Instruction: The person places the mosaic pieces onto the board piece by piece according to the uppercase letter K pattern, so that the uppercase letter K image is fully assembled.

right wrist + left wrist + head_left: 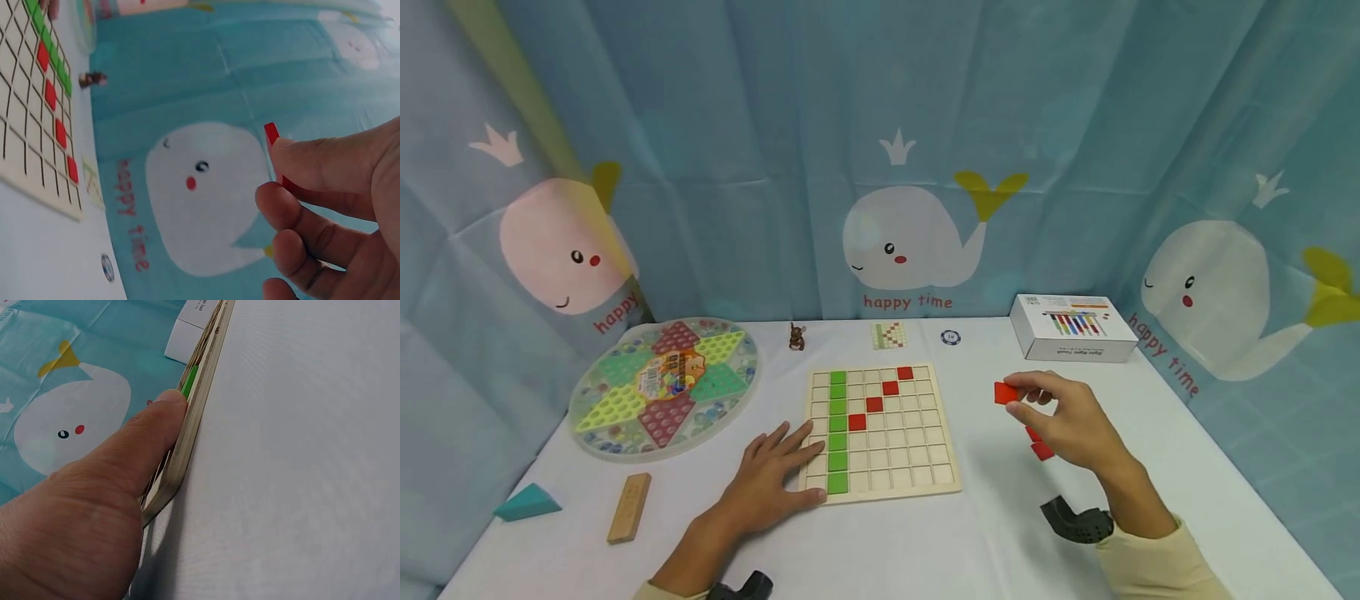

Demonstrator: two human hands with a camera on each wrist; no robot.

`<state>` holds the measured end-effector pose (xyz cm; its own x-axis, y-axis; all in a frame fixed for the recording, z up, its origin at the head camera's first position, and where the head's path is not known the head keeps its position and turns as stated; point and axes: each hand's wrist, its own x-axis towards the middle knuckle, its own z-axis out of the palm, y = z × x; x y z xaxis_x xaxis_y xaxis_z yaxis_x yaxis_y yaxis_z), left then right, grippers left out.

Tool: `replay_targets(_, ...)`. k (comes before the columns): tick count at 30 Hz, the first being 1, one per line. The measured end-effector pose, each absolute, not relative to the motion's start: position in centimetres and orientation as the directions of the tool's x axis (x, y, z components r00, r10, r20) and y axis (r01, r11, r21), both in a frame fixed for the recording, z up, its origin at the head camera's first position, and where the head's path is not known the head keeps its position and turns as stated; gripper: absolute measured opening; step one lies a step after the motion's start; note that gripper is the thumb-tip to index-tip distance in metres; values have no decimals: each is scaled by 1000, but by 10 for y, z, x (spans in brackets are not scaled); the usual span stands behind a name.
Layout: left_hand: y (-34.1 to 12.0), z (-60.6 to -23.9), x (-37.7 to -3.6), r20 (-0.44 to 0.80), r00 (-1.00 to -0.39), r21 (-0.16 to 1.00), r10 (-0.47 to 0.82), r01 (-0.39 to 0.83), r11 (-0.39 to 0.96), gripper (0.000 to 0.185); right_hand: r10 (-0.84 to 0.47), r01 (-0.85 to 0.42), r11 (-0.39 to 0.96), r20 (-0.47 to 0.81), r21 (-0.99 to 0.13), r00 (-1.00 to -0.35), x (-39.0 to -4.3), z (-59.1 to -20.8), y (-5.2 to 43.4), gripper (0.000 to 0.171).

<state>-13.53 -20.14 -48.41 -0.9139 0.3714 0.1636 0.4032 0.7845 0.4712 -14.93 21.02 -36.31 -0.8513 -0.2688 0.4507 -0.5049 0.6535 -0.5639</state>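
Observation:
A wooden grid board lies on the white table, with a column of green tiles and a diagonal of red tiles set in its cells. My left hand rests flat at the board's left front corner, fingers straight; its thumb presses the board's edge. To the right of the board my right hand is raised above the table and pinches a red tile between thumb and fingers. More red tiles lie on the table under that hand.
A round Chinese checkers board sits at the left, a white box at the back right. A small brown figure, a pattern card and a blue chip line the back. A wooden block and a teal wedge lie front left.

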Motion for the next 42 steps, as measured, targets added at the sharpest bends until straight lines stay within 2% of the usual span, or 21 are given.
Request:
replay_targets(12,-203,-482,-136,182,-908,461,378,418,783,73,-337,-566,543,456,-620,-824,-164,-375,149,28)
replay_targets(17,-205,-483,-137,186,-906,458,380,422,783,73,-368,-542,515,400,-664,-840,-172,-388,126,27)
replay_targets(26,-206,-482,-135,187,-906,462,378,421,781,73,-406,-472,545,274,-693,-872,-187,-421,89,23)
replay_targets(35,-202,-483,-135,189,-904,470,382,425,774,71,-455,-412,606,127,-681,-881,-194,-444,73,19)
replay_targets(42,-201,-484,-136,171,-908,465,382,416,781,72,-458,-382,685,41,-620,-888,-195,-450,67,19)
